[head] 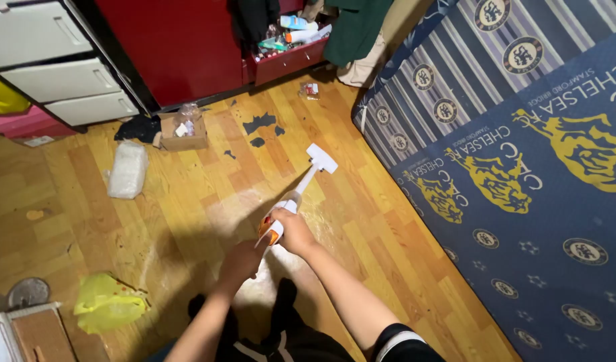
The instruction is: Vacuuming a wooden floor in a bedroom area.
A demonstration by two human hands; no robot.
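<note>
Packages lie along the far edge of the wooden floor (187, 201): a small brown cardboard box (182, 134) with a clear plastic bottle (186, 119) in it stands near the red cabinet (174, 47), and a white, pillow-shaped plastic bag (128, 169) lies just left of the box. A crumpled yellow bag (107, 303) lies lower left, near a round grey disc (28, 292). A small red-and-white packet (309, 90) lies on the floor below the open red drawer (288, 57), which holds tubes and bottles. White drawers (60, 60) stand upper left. The blue bedspread (522, 188) at right carries round badges and yellow lion figures.

Stick vacuum (301, 191): long axis runs diagonally, from the handle at frame centre up and to the right. The flat white T-shaped head (321, 158) points away from the person, toward the bed, and rests on the floor beside a pale, worn patch. The tube is white; the body near the grip is translucent with an orange part at the lower end.

Right hand (293, 231): closed around the vacuum handle, arm extended. Left hand (243, 260): fingers curled just below and left of the orange end; whether it touches or grips the vacuum cannot be determined from this view.
</note>
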